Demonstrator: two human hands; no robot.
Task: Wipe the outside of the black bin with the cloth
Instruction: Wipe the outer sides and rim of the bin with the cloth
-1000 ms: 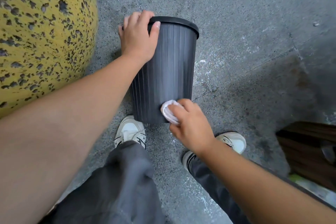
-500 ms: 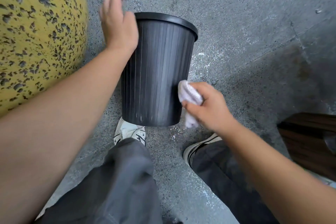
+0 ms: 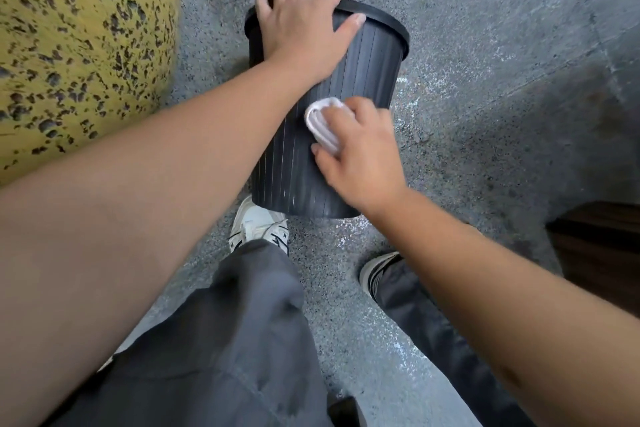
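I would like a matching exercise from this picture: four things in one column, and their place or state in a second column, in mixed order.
Things:
1. left hand
2. right hand
3. ribbed black plastic bin
4. speckled yellow rounded surface

Places or states:
A. stands on the grey floor before the shoes
B. presses the folded white cloth on the bin's side
C. grips the bin's rim
D. far left of the bin

Pairs: 1-C, 2-B, 3-A, 4-D

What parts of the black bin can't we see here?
Head view only:
- Inside of the black bin: hidden by its tilt and the left hand on the rim.
- Far side: turned away.
- Wall under the cloth: covered by the right hand.
- Left wall: behind the forearm.
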